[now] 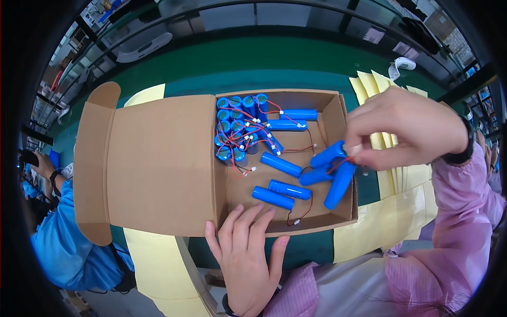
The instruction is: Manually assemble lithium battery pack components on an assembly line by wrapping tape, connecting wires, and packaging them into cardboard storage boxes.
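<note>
Green matting covers the tabletop (pixel 248 71), with pale yellow sheets (pixel 380 90) fanned out at its right edge and more yellow sheets under the near side of an open cardboard box (pixel 158 164). That box lies with its lid flap folded out to the left and its tray to the right. In the tray's far left corner a cluster of blue cylindrical battery cells (pixel 235 127) stands upright, tangled with red and black leads ending in small white plugs. Several more cells lie flat on the tray floor: two by the far wall, one in the middle, and two loose cells (pixel 281 193) side by side near the front wall. The right hand (pixel 404 132) hovers over the tray's right wall, fingers pinched together on the red wires of three hanging cells (pixel 330 171), which dangle just inside that wall. The left hand (pixel 248 253) rests open and flat against the front wall of the tray, fingers spread, holding nothing. At the tabletop's left edge sits another person in a blue sleeve (pixel 58 232).
</note>
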